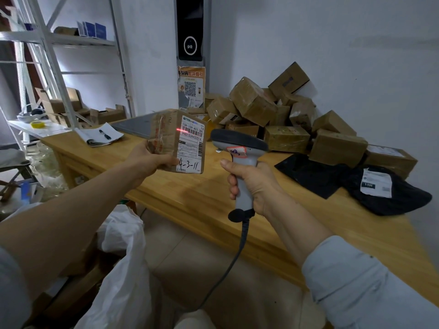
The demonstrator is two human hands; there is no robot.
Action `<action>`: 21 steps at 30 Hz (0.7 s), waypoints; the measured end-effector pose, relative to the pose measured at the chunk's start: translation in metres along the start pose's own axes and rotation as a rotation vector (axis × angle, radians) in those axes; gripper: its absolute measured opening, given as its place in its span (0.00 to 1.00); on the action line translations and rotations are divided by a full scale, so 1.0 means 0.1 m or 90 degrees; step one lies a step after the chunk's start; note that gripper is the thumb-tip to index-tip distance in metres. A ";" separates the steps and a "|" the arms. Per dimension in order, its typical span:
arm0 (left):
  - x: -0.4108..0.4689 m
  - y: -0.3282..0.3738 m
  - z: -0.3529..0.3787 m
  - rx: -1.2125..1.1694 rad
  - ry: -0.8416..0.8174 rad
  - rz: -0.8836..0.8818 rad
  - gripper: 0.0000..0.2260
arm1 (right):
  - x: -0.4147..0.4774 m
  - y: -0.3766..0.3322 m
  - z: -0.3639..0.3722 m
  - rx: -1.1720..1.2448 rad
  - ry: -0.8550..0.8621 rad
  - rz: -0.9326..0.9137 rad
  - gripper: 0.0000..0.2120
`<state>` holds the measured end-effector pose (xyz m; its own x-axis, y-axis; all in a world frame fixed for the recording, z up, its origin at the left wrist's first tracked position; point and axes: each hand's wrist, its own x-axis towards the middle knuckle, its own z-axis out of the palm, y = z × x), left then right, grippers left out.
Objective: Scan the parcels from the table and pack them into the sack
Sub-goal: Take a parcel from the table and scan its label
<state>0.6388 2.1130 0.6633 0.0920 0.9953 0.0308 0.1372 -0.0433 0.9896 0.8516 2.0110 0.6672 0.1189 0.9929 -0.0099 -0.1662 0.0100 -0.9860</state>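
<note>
The white sack is hard to read: the left forearm crosses it and the bottom of the view cuts it off, so its mouth cannot be made out. It sits on the floor in front of the worktop, below its near edge. The fingers of the left grip are hidden behind the parcel; only the thumb shows, pressed on the front face beside the label. That grip holds the flat brown parcel upright in the air above the near edge, label facing the person. The label's small print is too fine to read, though "4-3-11" is handwritten at its foot and a red line lies across the barcode. The right grip is wrapped tight round the handle of the grey scanner, just beside the parcel, not touching it. Its cable drops out of sight. More cardboard boxes are heaped at the far right corner, with black mailer bags in front of them.
</note>
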 end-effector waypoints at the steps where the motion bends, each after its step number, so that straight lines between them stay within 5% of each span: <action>1: 0.00 0.00 -0.01 0.003 0.000 0.001 0.22 | 0.00 0.00 0.01 0.000 0.000 -0.001 0.12; 15: -0.08 0.00 -0.18 0.042 0.024 -0.040 0.29 | 0.00 0.02 0.10 0.006 -0.021 0.006 0.12; 21: -0.44 0.04 -0.81 0.136 0.123 -0.092 0.24 | -0.04 0.28 0.43 -0.023 -0.086 0.085 0.12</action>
<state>0.5559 2.0765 0.6776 -0.1303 0.9896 -0.0609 0.3408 0.1024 0.9345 0.8049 2.0125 0.6471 -0.0343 0.9921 -0.1208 -0.1354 -0.1243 -0.9830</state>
